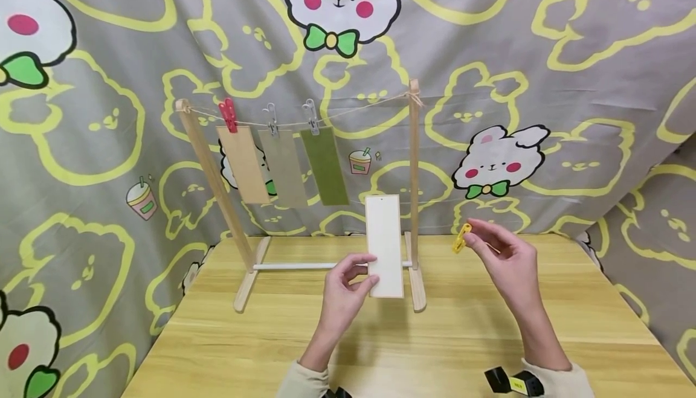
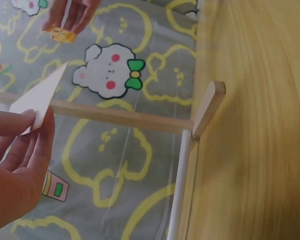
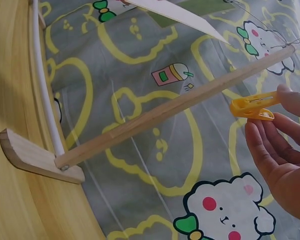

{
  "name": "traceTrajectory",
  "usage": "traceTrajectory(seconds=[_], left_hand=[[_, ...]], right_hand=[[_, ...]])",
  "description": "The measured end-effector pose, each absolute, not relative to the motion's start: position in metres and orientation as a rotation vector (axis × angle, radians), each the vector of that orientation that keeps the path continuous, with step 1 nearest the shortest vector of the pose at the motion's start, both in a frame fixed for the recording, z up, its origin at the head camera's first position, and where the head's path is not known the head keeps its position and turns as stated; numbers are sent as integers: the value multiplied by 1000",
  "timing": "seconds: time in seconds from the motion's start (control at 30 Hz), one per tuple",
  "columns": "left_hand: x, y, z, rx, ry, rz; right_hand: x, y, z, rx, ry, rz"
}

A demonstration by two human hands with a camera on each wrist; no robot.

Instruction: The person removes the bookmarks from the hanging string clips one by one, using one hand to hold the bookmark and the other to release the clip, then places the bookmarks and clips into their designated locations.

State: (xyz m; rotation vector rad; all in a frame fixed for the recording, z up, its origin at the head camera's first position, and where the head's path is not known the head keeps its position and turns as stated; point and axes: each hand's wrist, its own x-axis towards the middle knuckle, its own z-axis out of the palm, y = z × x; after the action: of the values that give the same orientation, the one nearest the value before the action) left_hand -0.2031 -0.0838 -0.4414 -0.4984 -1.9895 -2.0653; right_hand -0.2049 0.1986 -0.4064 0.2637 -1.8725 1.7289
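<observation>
My left hand [image 1: 346, 289] pinches a cream-white card [image 1: 385, 247] by its left edge, thumb in front, and holds it upright before the rack's right post. A small dark dot marks the card's top. To the right, my right hand [image 1: 502, 259] pinches a yellow clothespin [image 1: 461, 238] between thumb and fingertips, apart from the card. On the string [image 1: 359, 110] hang a peach card [image 1: 243, 165] under a red clothespin [image 1: 228, 115], a grey-beige card [image 1: 284, 168] under a clear clothespin [image 1: 271, 119], and a green card [image 1: 325, 167] under another clear clothespin [image 1: 311, 116].
The wooden rack's left post [image 1: 214, 186] and right post [image 1: 414, 174] stand on feet on the wooden table [image 1: 228, 349]. A white rod [image 1: 299, 266] joins them low down. Behind hangs a grey curtain [image 1: 489, 96] with cartoon prints.
</observation>
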Motion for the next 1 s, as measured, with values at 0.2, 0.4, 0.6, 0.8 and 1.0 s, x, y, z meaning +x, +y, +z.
traceTrajectory(seconds=[0.2, 0.4, 0.6, 0.8, 1.0], left_hand=[[-206, -83, -446, -511, -1998, -2062], [-209, -85, -455, -491, -2025, -2069], [-206, -93, -461, -397, -2076, -2059], [-204, -91, -467, -418, -2097, -2074], [-201, -84, -475, -388, -2118, -2091]], right_hand=[[-207, 204, -408, 236, -1939, 1676], [-211, 207, -413, 204, -1969, 1653], [-213, 203, -421, 200, -2013, 1666], [-214, 206, -422, 190, -2028, 1638], [-214, 213, -422, 185, -2076, 1611]])
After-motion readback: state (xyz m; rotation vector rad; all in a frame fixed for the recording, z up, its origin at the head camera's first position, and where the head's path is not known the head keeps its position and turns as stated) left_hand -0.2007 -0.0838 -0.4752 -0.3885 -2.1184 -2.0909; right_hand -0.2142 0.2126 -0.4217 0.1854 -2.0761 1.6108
